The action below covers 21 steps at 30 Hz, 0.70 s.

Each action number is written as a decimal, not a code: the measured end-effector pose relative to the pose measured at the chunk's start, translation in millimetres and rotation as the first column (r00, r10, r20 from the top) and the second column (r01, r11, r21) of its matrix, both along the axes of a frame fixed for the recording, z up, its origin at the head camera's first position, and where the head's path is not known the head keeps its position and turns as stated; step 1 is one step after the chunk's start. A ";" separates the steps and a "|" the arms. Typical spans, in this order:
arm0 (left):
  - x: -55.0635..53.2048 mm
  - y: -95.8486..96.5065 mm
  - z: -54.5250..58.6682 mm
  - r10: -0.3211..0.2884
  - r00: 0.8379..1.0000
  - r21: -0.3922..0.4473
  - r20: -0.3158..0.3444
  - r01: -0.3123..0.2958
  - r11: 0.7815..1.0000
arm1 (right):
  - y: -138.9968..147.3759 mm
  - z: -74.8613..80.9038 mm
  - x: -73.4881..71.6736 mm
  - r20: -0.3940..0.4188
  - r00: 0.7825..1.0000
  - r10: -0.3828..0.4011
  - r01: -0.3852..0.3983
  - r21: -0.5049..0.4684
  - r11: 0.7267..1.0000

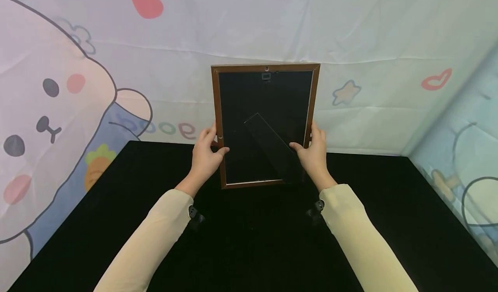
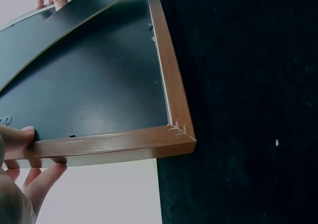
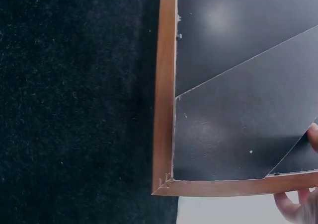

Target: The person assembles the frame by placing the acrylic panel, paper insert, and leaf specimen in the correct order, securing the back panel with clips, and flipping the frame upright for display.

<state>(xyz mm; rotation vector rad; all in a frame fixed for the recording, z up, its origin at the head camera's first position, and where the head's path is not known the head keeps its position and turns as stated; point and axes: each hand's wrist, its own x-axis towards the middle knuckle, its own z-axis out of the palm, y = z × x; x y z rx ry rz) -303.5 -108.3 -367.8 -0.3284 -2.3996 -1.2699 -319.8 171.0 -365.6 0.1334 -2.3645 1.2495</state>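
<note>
A picture frame with a brown wooden border [image 1: 266, 68] and a black backing board [image 1: 237, 101] stands upright, its back facing me. My left hand [image 1: 206, 153] grips the left side, thumb on the back and fingers behind the border. On the opposite side my right hand [image 1: 314, 153] holds the border the same way. A black easel leg [image 1: 268, 142] runs diagonally across the backing toward the lower right. In the left wrist view this leg [image 2: 74, 28] looks lifted a little off the board. The front of the frame is hidden.
A black-covered table [image 1: 253, 244] spreads beneath the frame. Behind it hangs a pale cloth backdrop [image 1: 381, 24] printed with a cartoon bear, hearts and a star. A small white speck [image 2: 277, 142] lies on the black cloth.
</note>
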 end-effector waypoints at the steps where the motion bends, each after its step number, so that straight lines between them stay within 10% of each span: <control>1: -0.8 -0.1 -1.2 -0.001 1.000 0.002 -0.011 0.001 1.000 | -0.2 -1.1 -0.6 -0.006 1.000 -0.002 0.002 -0.001 1.000; 21: -5.7 7.7 -17.0 0.034 0.987 0.062 -0.159 -0.024 0.998 | -3.5 -12.4 -8.9 -0.089 0.996 -0.022 0.017 -0.060 0.998</control>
